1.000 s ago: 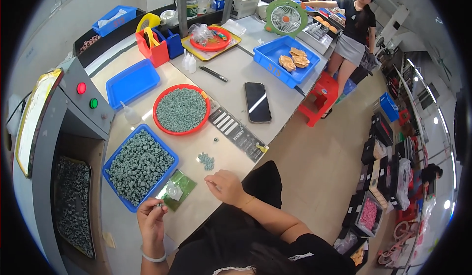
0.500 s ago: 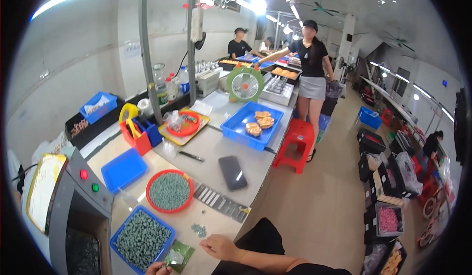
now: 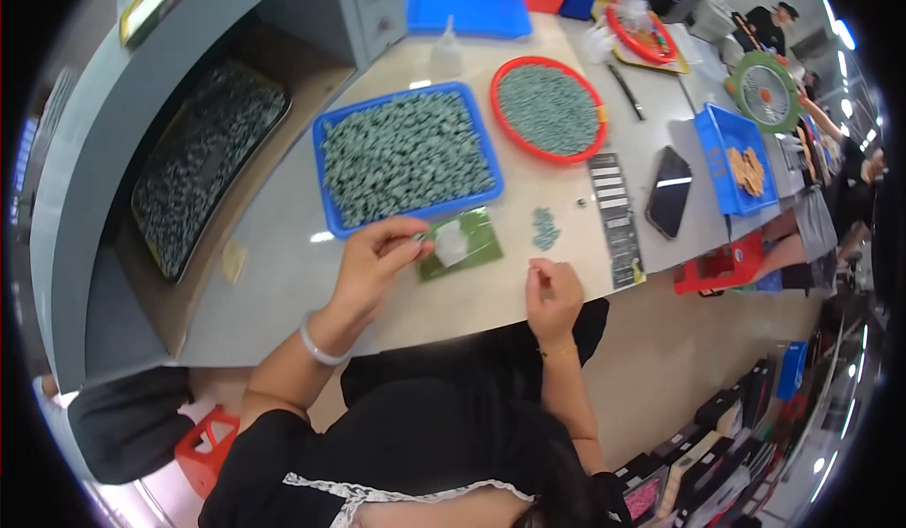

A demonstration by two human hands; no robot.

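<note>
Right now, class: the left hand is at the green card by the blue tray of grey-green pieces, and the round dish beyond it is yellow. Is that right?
Not quite. The round dish is red, not yellow, as the head view shows. The rest holds: the left hand is at the green card, beside the blue tray of grey-green pieces.

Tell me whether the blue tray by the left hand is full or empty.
Full. The blue tray is heaped rim to rim with small grey-green pieces; the left hand rests at its near edge.
</note>
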